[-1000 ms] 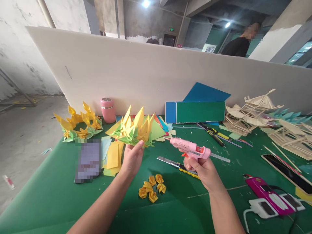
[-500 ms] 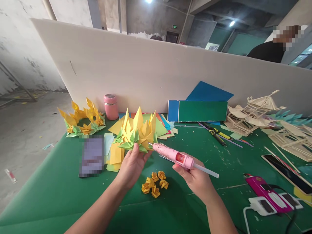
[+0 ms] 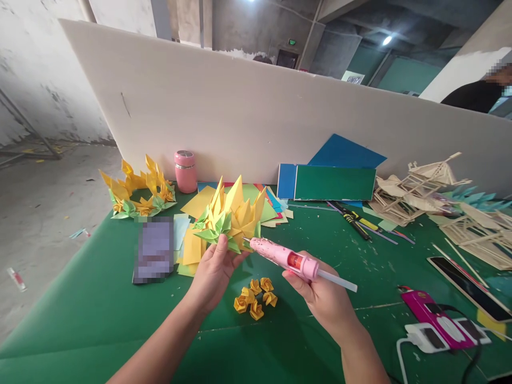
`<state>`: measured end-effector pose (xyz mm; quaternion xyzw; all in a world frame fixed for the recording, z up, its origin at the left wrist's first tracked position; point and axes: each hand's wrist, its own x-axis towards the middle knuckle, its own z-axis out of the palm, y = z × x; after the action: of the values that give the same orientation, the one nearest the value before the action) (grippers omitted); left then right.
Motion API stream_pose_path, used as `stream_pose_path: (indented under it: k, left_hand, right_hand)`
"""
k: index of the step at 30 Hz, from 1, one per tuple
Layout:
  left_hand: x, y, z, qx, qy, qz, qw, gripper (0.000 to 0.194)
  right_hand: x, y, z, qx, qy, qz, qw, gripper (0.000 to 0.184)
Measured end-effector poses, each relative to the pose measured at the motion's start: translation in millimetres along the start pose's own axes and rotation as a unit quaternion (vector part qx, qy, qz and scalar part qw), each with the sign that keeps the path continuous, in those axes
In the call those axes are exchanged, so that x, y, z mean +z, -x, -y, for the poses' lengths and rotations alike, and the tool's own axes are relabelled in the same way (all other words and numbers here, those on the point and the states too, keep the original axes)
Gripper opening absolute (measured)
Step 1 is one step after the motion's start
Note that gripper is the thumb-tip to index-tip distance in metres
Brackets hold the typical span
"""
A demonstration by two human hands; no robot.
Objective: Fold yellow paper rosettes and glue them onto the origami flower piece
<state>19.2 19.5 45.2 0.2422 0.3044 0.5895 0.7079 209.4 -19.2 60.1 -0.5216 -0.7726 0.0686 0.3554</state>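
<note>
My left hand (image 3: 216, 272) grips the lower edge of a folded paper crown (image 3: 234, 210), yellow spikes above and green leaf shapes below, with its thumb on the near side. In my right hand (image 3: 324, 293) is a pink hot glue gun (image 3: 282, 255), a clear glue stick poking out of its back end. Its nozzle points left at the crown's lower right part; I cannot tell whether it touches. Several small folded yellow paper roses (image 3: 256, 311) lie in a cluster on the green table (image 3: 224, 346), below and between my hands.
A second paper crown (image 3: 154, 205), a pink lidded cup (image 3: 186, 173) and a blurred rectangular item (image 3: 154, 250) are at left. Paper sheets lie behind my hands. At right are stick models (image 3: 400, 197), a phone (image 3: 468, 288) and a magenta power strip (image 3: 432, 314) with cables. A white board (image 3: 240, 117) stands behind.
The crown in my left hand has tilted to the right. The glue gun stays close to its lower edge. My view has shifted slightly, and the person behind the board appears farther right.
</note>
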Motion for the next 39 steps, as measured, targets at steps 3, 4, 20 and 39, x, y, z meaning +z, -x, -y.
stream_pose_path:
  k: [3, 4, 20, 39]
  left_hand:
    - [1.5, 3.0, -2.0, 0.0, -0.003, -0.019, 1.0, 0.031]
    - [1.8, 4.5, -2.3, 0.0, -0.005, -0.028, 1.0, 0.031]
    - [0.0, 30.6, -4.4, -0.014, -0.018, -0.039, 0.999, 0.031]
    - [3.0, 27.4, -11.7, -0.02, -0.068, -0.018, 0.997, 0.03]
  right_hand:
    - [-0.5, 0.4, 1.5, 0.002, 0.005, 0.009, 1.0, 0.043]
    - [-0.8, 1.0, 1.9, 0.002, 0.006, 0.011, 1.0, 0.043]
    - [-10.7, 6.1, 5.3, 0.01, -0.052, 0.001, 0.999, 0.047]
    - [-15.8, 5.4, -2.0, 0.026, -0.035, 0.001, 0.999, 0.046]
